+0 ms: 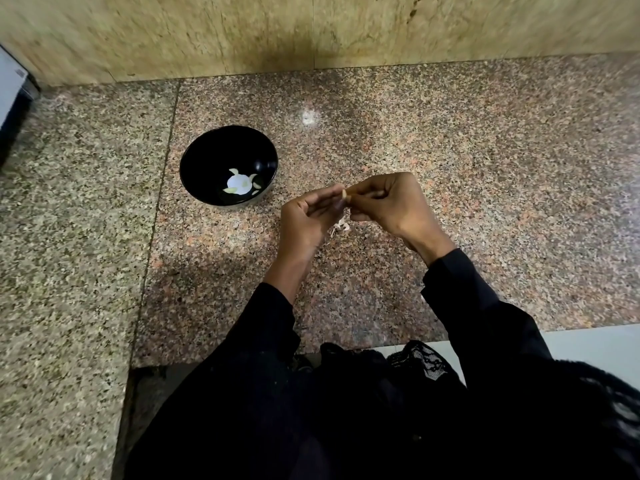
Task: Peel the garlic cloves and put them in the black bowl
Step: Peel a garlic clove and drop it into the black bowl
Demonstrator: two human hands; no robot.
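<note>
Glossy black bowl, polished speckled granite counter

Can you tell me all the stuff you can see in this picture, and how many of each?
black bowl: one, black, on the counter to the left of the hands.
peeled garlic cloves: a few, pale, in the bottom of the bowl beside a bright glare spot; exact count hard to tell.
garlic clove: one, pale, pinched between both hands above the counter.
garlic skins: a small heap, whitish, on the counter under the hands.
counter: one, speckled pink and grey granite.
wall: one, tan stone, behind the counter.
left hand: one, holding the clove.
right hand: one, holding the clove.
sleeves: two, black.
</note>
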